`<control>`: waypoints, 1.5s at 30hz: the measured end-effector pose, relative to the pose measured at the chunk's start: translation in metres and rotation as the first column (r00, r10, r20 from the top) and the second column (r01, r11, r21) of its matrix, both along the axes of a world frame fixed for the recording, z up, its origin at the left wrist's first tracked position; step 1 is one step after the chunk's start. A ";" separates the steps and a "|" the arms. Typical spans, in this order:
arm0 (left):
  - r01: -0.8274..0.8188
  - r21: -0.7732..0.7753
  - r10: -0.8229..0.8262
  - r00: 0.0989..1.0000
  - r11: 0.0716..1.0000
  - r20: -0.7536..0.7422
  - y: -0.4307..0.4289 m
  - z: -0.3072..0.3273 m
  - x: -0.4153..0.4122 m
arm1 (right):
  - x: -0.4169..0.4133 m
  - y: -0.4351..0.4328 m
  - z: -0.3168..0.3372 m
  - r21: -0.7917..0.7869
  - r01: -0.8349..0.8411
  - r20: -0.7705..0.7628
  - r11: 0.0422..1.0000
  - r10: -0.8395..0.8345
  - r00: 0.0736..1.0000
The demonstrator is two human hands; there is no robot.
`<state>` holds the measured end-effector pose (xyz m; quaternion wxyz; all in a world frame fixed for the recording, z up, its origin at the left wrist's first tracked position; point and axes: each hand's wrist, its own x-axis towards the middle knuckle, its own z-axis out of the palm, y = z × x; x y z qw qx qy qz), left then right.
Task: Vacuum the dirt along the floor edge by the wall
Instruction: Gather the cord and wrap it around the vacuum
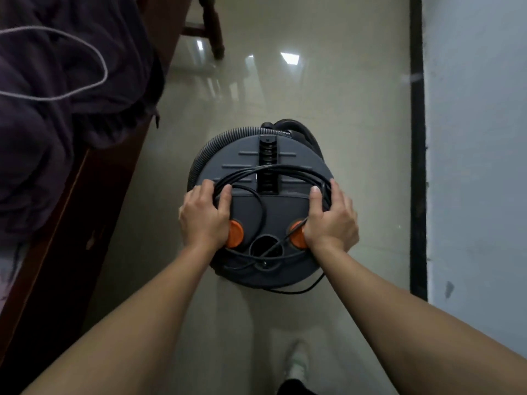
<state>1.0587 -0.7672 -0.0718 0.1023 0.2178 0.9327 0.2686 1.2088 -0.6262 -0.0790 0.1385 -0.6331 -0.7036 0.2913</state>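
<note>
A grey round vacuum cleaner (273,212) stands on the glossy beige floor (356,124), in the open strip between a dark wooden bed frame (94,212) on the left and the pale wall (479,138) with its black skirting strip (417,166) on the right, nearer the wall but apart from it. A black cord (285,168) lies looped over its lid and a ribbed hose (205,155) curves round its left and far side. The left hand (204,215) grips the lid's left edge and the right hand (330,218) its right edge. On each side the fingers (206,186) curl over the rim and the cord loops, with the thumb laid on top, just above an orange knob (235,233). A dark cloth (57,109) is heaped on the bed, and a pale shoe (298,363) shows below.
</note>
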 end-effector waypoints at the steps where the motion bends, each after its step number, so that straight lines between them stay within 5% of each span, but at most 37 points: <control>1: -0.023 0.006 0.023 1.000 1.000 0.000 0.012 0.000 -0.009 | -0.012 0.016 0.000 0.001 -0.011 -0.001 1.000 0.011 1.000; 25: 0.091 -0.015 -0.091 0.995 0.996 -0.031 0.358 0.005 -0.326 | -0.317 0.344 0.001 0.021 0.135 -0.043 0.991 -0.134 0.990; 45: 0.067 0.067 -0.063 0.996 0.996 -0.060 0.736 -0.004 -0.589 | -0.570 0.721 -0.005 0.030 0.146 -0.033 0.989 -0.145 0.989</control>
